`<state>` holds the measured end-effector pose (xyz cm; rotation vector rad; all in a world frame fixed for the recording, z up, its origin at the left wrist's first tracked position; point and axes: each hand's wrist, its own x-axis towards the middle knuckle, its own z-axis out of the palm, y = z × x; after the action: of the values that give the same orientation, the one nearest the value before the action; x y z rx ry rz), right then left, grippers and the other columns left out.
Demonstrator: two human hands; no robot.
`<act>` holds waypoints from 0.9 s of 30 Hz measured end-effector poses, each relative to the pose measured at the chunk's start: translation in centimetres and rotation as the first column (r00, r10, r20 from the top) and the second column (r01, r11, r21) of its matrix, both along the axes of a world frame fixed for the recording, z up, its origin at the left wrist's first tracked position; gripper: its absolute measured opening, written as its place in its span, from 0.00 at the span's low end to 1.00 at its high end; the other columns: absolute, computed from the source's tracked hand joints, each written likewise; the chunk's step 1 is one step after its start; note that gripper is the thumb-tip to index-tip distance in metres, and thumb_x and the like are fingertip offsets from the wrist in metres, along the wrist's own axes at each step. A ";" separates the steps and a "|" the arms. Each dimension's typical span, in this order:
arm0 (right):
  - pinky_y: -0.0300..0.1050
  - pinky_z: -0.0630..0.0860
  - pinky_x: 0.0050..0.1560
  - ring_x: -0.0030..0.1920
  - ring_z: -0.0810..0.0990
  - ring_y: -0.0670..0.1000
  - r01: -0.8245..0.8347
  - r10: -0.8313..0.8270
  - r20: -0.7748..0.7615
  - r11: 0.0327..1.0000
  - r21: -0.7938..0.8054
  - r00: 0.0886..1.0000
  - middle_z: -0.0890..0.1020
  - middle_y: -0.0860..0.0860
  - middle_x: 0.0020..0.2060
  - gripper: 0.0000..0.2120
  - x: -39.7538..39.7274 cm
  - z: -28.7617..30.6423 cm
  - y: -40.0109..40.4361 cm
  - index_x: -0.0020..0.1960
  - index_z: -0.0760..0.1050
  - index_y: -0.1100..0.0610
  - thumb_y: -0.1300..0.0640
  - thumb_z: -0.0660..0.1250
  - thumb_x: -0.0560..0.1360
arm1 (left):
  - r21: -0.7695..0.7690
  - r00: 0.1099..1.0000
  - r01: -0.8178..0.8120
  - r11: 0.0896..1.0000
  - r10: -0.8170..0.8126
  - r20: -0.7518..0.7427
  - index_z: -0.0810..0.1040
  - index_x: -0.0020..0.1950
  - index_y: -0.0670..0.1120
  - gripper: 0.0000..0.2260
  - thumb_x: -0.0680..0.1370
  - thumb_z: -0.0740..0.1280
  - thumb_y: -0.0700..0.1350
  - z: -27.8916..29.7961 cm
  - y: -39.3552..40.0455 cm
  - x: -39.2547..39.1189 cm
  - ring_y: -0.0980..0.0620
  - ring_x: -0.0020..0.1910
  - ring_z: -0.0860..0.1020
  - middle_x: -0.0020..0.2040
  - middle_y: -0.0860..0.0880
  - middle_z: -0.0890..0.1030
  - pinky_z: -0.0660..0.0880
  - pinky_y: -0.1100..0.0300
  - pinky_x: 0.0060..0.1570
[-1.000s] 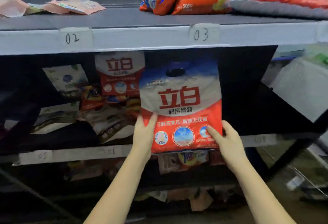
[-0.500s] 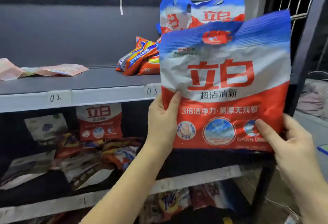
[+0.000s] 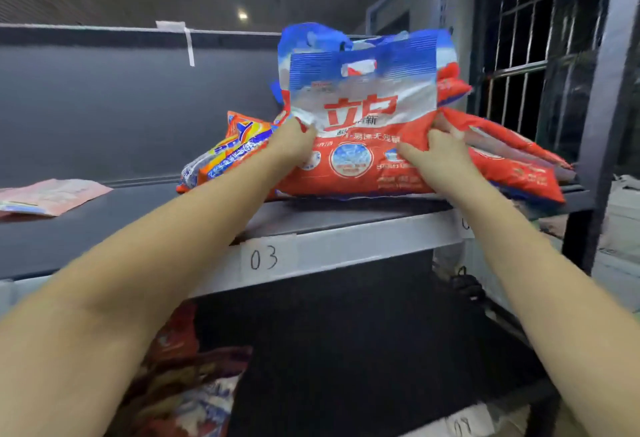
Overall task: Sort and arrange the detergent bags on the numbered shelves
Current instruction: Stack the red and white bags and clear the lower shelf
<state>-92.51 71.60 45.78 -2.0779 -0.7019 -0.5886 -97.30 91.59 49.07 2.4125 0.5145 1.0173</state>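
A red, white and blue detergent bag [image 3: 360, 145] stands upright on the top shelf [image 3: 346, 218], just above the label 03 [image 3: 264, 257]. My left hand [image 3: 294, 145] grips its left edge and my right hand [image 3: 433, 156] grips its right side, crumpling the bag. Another bag of the same kind [image 3: 311, 38] stands behind it. Several red bags [image 3: 512, 162] lie flat to its right. Orange and blue bags [image 3: 228, 156] lie to its left.
Flat pink packets [image 3: 48, 195] lie on the shelf at far left. A lower shelf holds a heap of mixed bags [image 3: 187, 384] and carries a label 08 [image 3: 462, 424]. A dark upright post [image 3: 595, 117] bounds the rack on the right, with a barred window [image 3: 526, 55] behind.
Both hands have raised the bag from in front of the lower shelf up onto the top shelf above label 03, and it now stands there among the other bags.
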 end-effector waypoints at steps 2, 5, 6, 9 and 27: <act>0.47 0.65 0.58 0.64 0.69 0.60 0.009 -0.009 -0.006 0.996 -0.093 1.000 0.74 0.62 0.61 0.21 -0.1 -0.3 0.2 0.59 0.72 0.66 0.48 0.62 0.77 | 0.062 0.997 -0.028 0.998 0.033 -0.074 0.70 0.66 0.37 0.20 0.83 0.55 0.51 -0.9 0.8 0.3 0.39 0.64 0.71 0.65 0.37 0.73 0.66 0.55 0.58; 0.44 0.65 0.50 0.59 0.74 0.60 -0.014 0.009 -0.035 0.991 -0.132 0.999 0.77 0.60 0.60 0.22 -0.4 -1.3 -0.1 0.59 0.73 0.64 0.46 0.62 0.77 | 0.147 0.985 -0.066 0.987 0.087 -0.147 0.70 0.64 0.35 0.23 0.83 0.52 0.53 -1.0 1.1 -0.3 0.38 0.62 0.72 0.63 0.36 0.74 0.67 0.53 0.58; 0.43 0.65 0.50 0.59 0.75 0.59 -0.016 0.011 -0.041 0.994 -0.111 0.999 0.77 0.60 0.60 0.22 -0.7 -1.6 -0.1 0.60 0.74 0.64 0.45 0.62 0.77 | 0.169 0.983 -0.073 0.983 0.100 -0.152 0.70 0.64 0.35 0.23 0.83 0.52 0.53 -1.0 1.0 -0.6 0.38 0.62 0.72 0.63 0.36 0.74 0.67 0.53 0.58; 0.43 0.67 0.50 0.57 0.76 0.57 -0.019 0.019 -0.022 1.000 0.019 1.000 0.79 0.58 0.58 0.21 -1.1 -2.2 -0.5 0.59 0.75 0.63 0.46 0.63 0.77 | 0.235 0.978 -0.108 0.966 0.146 -0.151 0.71 0.63 0.35 0.20 0.83 0.53 0.50 -1.2 0.7 -2.3 0.38 0.61 0.72 0.62 0.36 0.75 0.67 0.53 0.56; 0.21 0.68 0.48 0.49 0.74 0.34 -0.480 0.491 -0.193 0.871 0.103 0.850 0.76 0.40 0.49 0.09 -18.5 -24.1 -1.6 0.58 0.74 0.51 0.58 0.61 0.79 | 0.558 0.998 -0.034 0.829 0.055 -0.021 0.80 0.43 0.43 0.15 0.77 0.55 0.46 -22.3 -7.4 -24.1 0.48 0.40 0.77 0.40 0.48 0.80 0.74 0.56 0.41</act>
<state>-110.98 70.02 21.72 -1.7800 -1.0272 -0.0912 -121.40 84.23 26.77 2.9456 0.3105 1.2882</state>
